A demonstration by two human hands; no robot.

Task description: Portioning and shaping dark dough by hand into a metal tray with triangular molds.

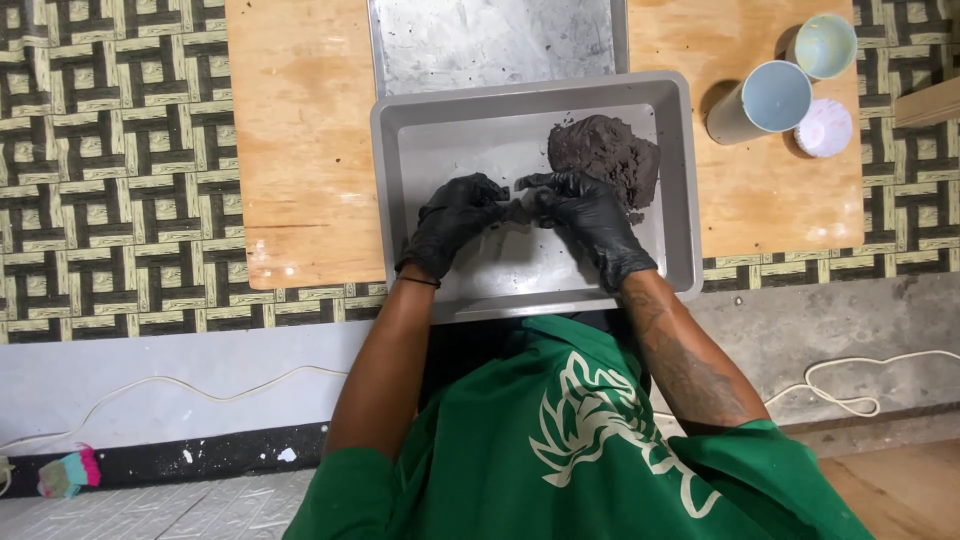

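Observation:
Both of my hands wear black gloves and meet over a grey plastic tray (675,180). My left hand (452,222) and my right hand (588,215) pinch a small piece of dark clay (519,209) between their fingertips. A large lump of the same dark brown clay (607,152) lies in the tray's far right corner, just beyond my right hand.
The tray rests on a low wooden board (300,140). A flat metal sheet (490,40) lies behind the tray. Two pale cylindrical cups (765,100) (825,45) and a white fluted paper cup (823,127) stand at the board's right. Patterned flooring surrounds it; a white cord (850,385) trails nearby.

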